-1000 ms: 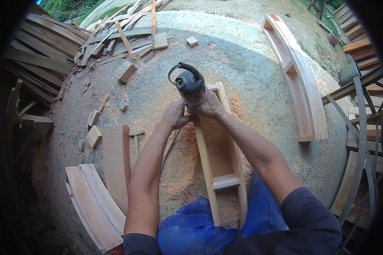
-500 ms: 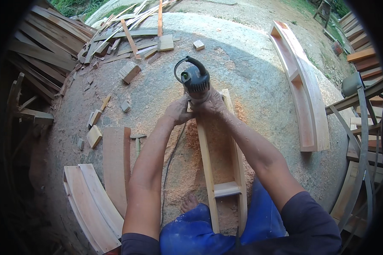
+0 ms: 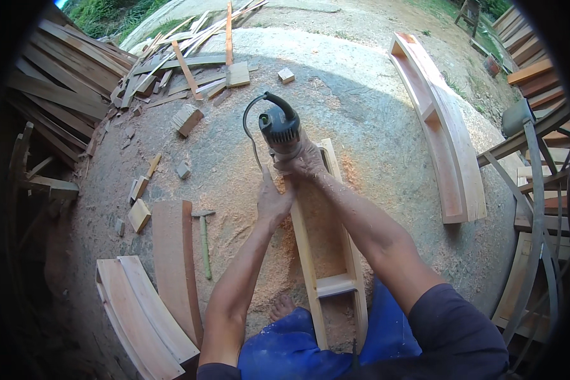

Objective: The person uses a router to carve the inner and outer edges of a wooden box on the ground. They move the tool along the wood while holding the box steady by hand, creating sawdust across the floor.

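Observation:
A dark corded router (image 3: pixel 280 130) stands on the far end of a long, narrow wooden frame (image 3: pixel 305 253). My right hand (image 3: pixel 307 159) is closed around the router's lower body. Just below the tool, my left hand (image 3: pixel 276 199) grips the frame's left rail, its thumb at the inner side and a finger stretched forward beside the cord. The router's bit and base are hidden by my hands. From the top of the tool the black cord (image 3: pixel 249 130) loops left and down behind my left hand. The frame runs back between my legs, with a crosspiece (image 3: pixel 335 285) near me.
Left lie a hammer (image 3: pixel 204 244), a reddish board (image 3: pixel 174 259), a curved wooden piece (image 3: pixel 139 316) and several offcut blocks (image 3: pixel 187 120). A curved frame (image 3: pixel 446 139) stands at right. Scrap strips (image 3: pixel 183 60) are heaped at far left. Shavings cover the concrete floor (image 3: pixel 367 126).
My left hand has left the router's side and dropped nearer to me, onto the frame's rail. My right hand stays on the router. The hammer now shows fully beside my left arm.

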A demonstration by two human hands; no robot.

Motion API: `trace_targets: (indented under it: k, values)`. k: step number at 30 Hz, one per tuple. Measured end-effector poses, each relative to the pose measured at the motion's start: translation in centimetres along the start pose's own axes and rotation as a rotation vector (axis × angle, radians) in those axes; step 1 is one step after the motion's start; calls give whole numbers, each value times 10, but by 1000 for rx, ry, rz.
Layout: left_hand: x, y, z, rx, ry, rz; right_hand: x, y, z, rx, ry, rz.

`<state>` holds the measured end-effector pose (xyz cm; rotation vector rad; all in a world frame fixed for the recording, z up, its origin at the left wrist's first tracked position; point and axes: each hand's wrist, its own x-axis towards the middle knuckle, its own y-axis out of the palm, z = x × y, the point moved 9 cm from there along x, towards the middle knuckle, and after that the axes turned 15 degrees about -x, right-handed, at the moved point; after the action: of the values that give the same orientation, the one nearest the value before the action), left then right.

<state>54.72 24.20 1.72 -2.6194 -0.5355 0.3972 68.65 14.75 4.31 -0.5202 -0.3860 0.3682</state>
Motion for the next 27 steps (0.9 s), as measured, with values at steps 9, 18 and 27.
trace_targets:
  k: [9, 18, 27]
  values:
    - [-61, 33, 21, -33, -268, 133, -7, -3, 10, -78, 136, -34]
    - [-59, 39, 19, -24, -264, 162, -10, -13, -15, -8, 127, -84]
    - [-62, 34, 13, -12, -295, 166, -14, -33, -20, 0, 29, -95]
